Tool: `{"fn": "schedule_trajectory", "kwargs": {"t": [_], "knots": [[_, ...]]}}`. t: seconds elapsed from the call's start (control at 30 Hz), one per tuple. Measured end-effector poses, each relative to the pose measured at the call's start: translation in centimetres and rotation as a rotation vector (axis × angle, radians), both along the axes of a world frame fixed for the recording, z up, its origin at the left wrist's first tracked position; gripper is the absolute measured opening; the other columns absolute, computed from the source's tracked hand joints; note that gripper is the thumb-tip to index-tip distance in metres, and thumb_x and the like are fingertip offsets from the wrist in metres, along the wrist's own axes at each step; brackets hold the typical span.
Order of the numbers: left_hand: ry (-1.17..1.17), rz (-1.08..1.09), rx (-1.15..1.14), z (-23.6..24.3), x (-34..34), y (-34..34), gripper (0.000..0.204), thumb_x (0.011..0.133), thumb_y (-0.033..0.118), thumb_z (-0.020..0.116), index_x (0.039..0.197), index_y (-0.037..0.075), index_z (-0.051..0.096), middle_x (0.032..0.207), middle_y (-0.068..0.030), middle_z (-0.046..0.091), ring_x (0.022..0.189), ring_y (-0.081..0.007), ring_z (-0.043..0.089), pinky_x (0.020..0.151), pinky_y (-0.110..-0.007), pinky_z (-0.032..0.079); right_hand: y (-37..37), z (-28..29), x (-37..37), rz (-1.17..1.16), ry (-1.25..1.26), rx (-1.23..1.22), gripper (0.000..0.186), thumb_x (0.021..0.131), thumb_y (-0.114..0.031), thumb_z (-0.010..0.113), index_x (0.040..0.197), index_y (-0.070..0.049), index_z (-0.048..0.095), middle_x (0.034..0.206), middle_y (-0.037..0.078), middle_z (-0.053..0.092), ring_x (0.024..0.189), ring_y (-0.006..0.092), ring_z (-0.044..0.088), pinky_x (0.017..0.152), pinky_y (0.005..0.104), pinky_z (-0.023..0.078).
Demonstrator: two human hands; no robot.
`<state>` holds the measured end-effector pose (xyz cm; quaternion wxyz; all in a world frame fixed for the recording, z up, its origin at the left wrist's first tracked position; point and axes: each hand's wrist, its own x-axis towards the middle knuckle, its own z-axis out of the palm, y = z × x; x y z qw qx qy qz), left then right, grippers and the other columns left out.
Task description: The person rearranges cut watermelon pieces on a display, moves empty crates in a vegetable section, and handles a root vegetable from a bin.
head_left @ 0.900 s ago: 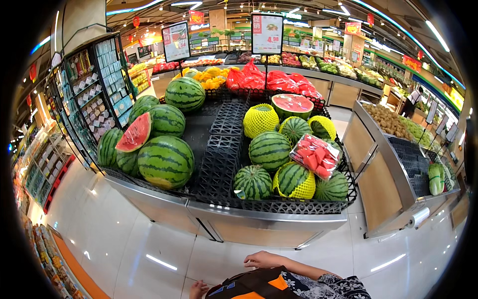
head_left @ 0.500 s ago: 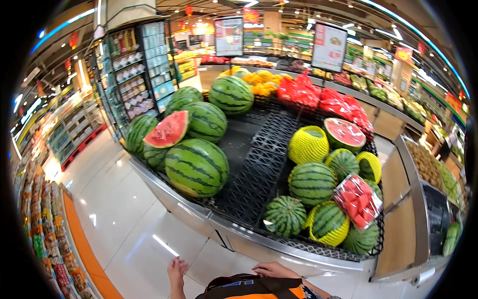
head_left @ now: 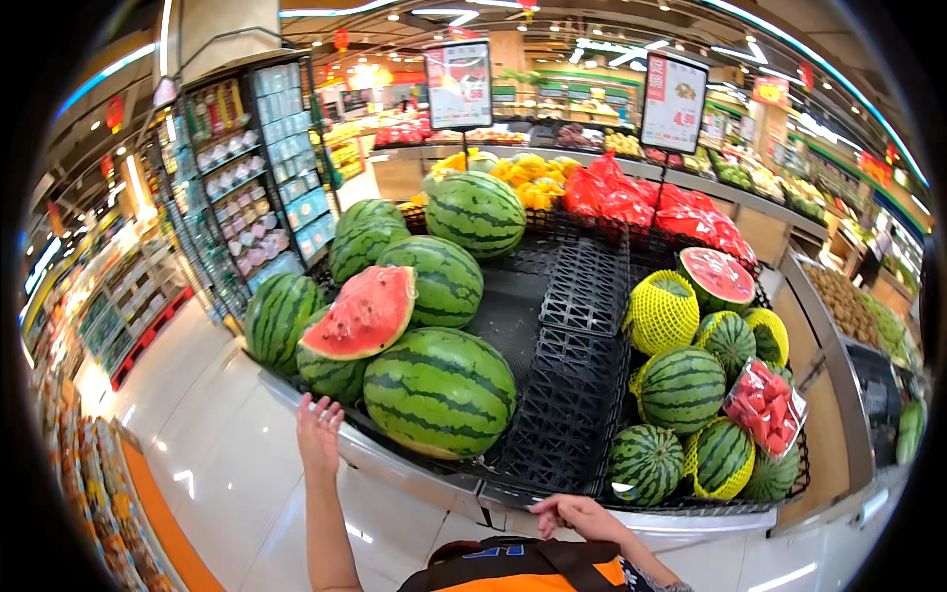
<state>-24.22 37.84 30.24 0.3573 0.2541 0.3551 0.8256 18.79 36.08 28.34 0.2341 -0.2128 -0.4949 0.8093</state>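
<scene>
My left hand (head_left: pixel 321 434) is raised at the front edge of the fruit stand, holding nothing, its fingers apart and a little bent. It is nearest to a cut watermelon wedge (head_left: pixel 363 311) with red flesh and dark seeds, which rests on top of several whole watermelons. A large striped watermelon (head_left: pixel 440 393) lies right of the wedge. In front of my body, by the stand's metal rim, my right hand (head_left: pixel 574 515) hangs loosely with bent fingers, empty. Beyond it sit smaller round watermelons (head_left: pixel 681 390), some in yellow foam nets, with a wrapped tray of red melon chunks (head_left: pixel 766 409) on top.
Black plastic grating (head_left: pixel 567 395) lies between the two melon piles. Red bags (head_left: pixel 641 202) and yellow fruit (head_left: pixel 538 180) line the back. Two sign boards (head_left: pixel 674 104) stand behind. A wire rack (head_left: pixel 242 178) is at left, and snack shelves (head_left: pixel 89 493) border the aisle floor (head_left: pixel 232 449).
The stand now appears closer. My left hand has risen and reached forward to the stand's edge near the wedge. My right hand has come a little further into view, toward the right.
</scene>
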Motion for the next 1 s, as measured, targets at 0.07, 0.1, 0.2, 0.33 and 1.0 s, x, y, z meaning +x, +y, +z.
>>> {"fn": "schedule_trajectory", "kwargs": {"t": [0.07, 0.1, 0.2, 0.33, 1.0], "knots": [[-0.033, -0.037, -0.025, 1.0, -2.5, 2.0, 0.06, 0.086, 0.042, 0.041, 0.128, 0.004, 0.021, 0.118, -0.0218, 0.034, 0.107, -0.0317, 0.038, 0.094, -0.04, 0.032, 0.8, 1.6, -2.8, -0.019, -0.019, 0.037, 0.038, 0.092, -0.027, 0.034, 0.114, 0.002, 0.045, 0.089, 0.005, 0.055, 0.082, 0.0116, 0.053, 0.077, 0.0241, 0.042], [-0.053, -0.05, -0.038, 1.0, -3.6, 2.7, 0.062, 0.086, 0.045, 0.041, 0.128, 0.005, 0.021, 0.118, -0.0217, 0.034, 0.108, -0.0319, 0.038, 0.095, -0.041, 0.031, 1.0, 2.0, -4.0, -0.018, -0.045, 0.046, 0.037, 0.092, -0.026, 0.034, 0.113, 0.002, 0.045, 0.089, 0.005, 0.055, 0.082, 0.0111, 0.053, 0.077, 0.0236, 0.042], [-0.092, -0.105, -0.074, 1.5, -5.6, 5.3, 0.066, 0.084, 0.05, 0.039, 0.129, 0.005, 0.02, 0.121, -0.0217, 0.033, 0.111, -0.0333, 0.035, 0.097, -0.041, 0.028, 1.6, 2.7, -6.6, -0.046, -0.092, 0.07, 0.035, 0.092, -0.024, 0.034, 0.112, 0.001, 0.047, 0.089, 0.004, 0.055, 0.081, 0.01, 0.053, 0.077, 0.0224, 0.042], [-0.167, -0.211, -0.124, 1.5, -5.6, 7.9, 0.068, 0.084, 0.054, 0.035, 0.13, 0.007, 0.019, 0.124, -0.0204, 0.032, 0.115, -0.0347, 0.033, 0.097, -0.043, 0.027, 2.1, 1.3, -7.8, -0.174, -0.117, 0.027, 0.035, 0.092, -0.024, 0.034, 0.112, 0.002, 0.046, 0.086, 0.005, 0.056, 0.08, 0.0104, 0.053, 0.075, 0.0229, 0.043], [0.682, -0.546, 0.198, 10.8, 15.2, 6.4, 0.065, 0.082, 0.048, 0.045, 0.123, 0.0, 0.03, 0.107, -0.0152, 0.046, 0.09, -0.0235, 0.053, 0.07, -0.033, 0.046, 3.6, 12.1, 12.2, -0.869, -0.18, 0.401, 0.04, 0.09, -0.031, 0.036, 0.112, 0.001, 0.044, 0.08, 0.008, 0.056, 0.073, 0.0161, 0.056, 0.068, 0.027, 0.045]]}}
